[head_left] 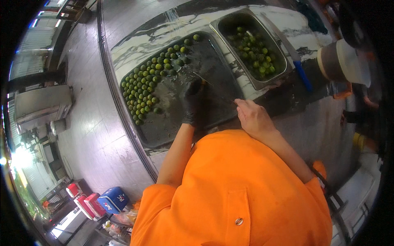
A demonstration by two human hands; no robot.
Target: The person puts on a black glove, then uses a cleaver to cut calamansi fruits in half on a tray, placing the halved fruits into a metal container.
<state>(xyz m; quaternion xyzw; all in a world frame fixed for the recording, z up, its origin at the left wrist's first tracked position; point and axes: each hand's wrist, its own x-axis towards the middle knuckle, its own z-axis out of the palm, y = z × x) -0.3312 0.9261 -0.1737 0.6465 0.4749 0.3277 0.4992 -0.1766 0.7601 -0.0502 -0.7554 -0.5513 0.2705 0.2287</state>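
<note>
My left hand (193, 100), in a black glove, is closed over the dark tray (164, 141). At its fingertips shows a small yellow-orange thing (203, 82), too small to name surely. A thin, shiny blade (200, 77) crosses just beyond those fingertips. It lines up with my bare right hand (253, 117), which is closed at the tray's right edge on what looks like a small knife's handle. Small round green citrus fruits (141, 88) crowd the tray's left and far side. To the right, a metal pan (259, 85) holds cut green citrus pieces (256, 55) in liquid.
A knife with a blue handle (303, 76) lies right of the pan on the marble-patterned counter (135, 53). Beyond it stands a whitish bucket (349, 63). Blue (113, 200) and red cool boxes (95, 205) sit at lower left. Part of another person shows at far right.
</note>
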